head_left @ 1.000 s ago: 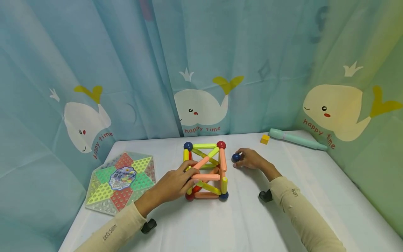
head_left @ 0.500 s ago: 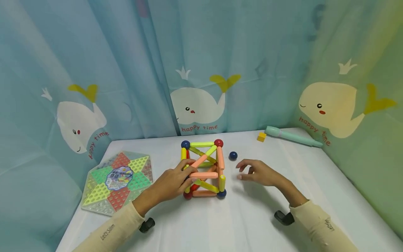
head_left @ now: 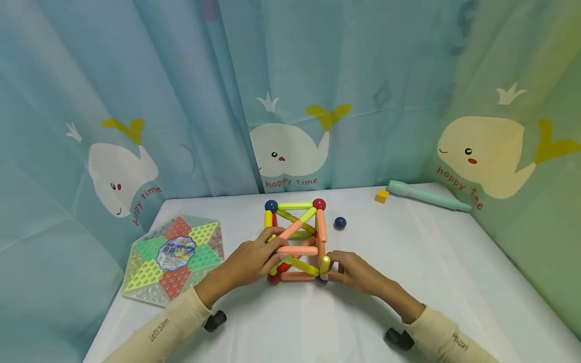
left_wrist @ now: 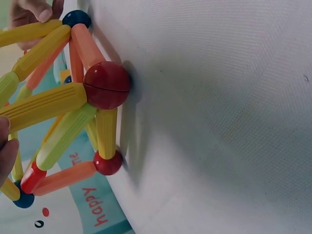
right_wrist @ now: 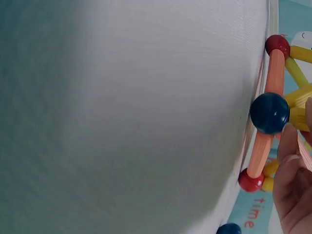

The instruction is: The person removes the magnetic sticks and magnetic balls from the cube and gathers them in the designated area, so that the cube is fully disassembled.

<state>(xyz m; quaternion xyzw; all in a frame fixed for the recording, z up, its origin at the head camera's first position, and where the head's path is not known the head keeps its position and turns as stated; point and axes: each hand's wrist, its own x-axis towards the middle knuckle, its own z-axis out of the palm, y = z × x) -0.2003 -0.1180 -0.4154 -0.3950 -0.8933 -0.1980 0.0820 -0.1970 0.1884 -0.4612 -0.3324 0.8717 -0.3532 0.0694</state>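
A see-through frame of magnetic sticks and balls stands in the middle of the table, with a salmon stick (head_left: 297, 250) across its near top. My left hand (head_left: 254, 259) grips the frame's near left upright; its fingertips (left_wrist: 7, 155) show at the upper end of a yellow stick (left_wrist: 48, 103), above a red ball (left_wrist: 107, 85). At the near right corner, my right hand (head_left: 356, 272) pinches an upright yellow stick (head_left: 325, 264) just over a dark blue ball (right_wrist: 269, 113). That stick's upper end is uncovered. Behind the right hand, a loose dark blue ball (head_left: 340, 223) lies on the table.
A hexagonal Chinese checkers board (head_left: 150, 249) in a clear wrap lies left of the frame. A small yellow block (head_left: 382, 196) and a mint-green pen-shaped object (head_left: 428, 196) lie at the back right. A whale-printed curtain (head_left: 390, 101) hangs behind the white table (head_left: 431, 242).
My right hand let go of the loose blue ball, moved towards me and left, and took hold of the near right yellow stick. The left hand keeps its grip on the frame.
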